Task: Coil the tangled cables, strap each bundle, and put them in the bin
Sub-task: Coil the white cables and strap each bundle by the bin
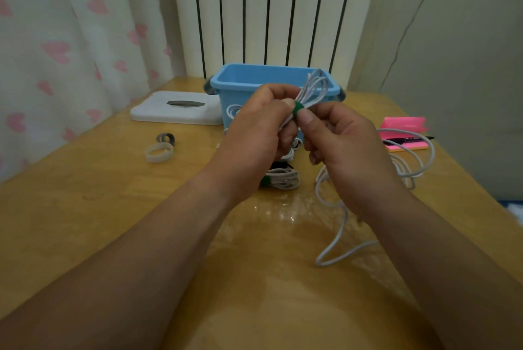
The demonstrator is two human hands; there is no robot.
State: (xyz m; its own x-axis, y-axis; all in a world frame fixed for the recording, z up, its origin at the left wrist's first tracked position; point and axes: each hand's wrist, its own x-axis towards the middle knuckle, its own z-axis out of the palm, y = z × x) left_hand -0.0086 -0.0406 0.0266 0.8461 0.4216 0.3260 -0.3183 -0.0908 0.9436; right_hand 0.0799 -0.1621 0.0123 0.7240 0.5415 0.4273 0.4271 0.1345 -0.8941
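Observation:
A coiled white cable bundle (315, 88) is held up in front of the blue bin (243, 86), wrapped at its middle by a green strap (298, 107). My left hand (254, 137) grips the bundle below the strap. The thumb and fingers of my right hand (339, 140) pinch the strap from the right. Under my hands another white bundle with a green strap (283, 178) lies on the table. A loose white cable (339, 225) sprawls across the table to the right, partly hidden by my right arm.
A white strap ring (158, 152) and a grey one (165, 138) lie at the left. Behind them is a white lid (175, 112) with a slot. Pink notes (404, 126) and a black pen (407, 139) sit at the right. A radiator stands behind the wooden table (113, 208).

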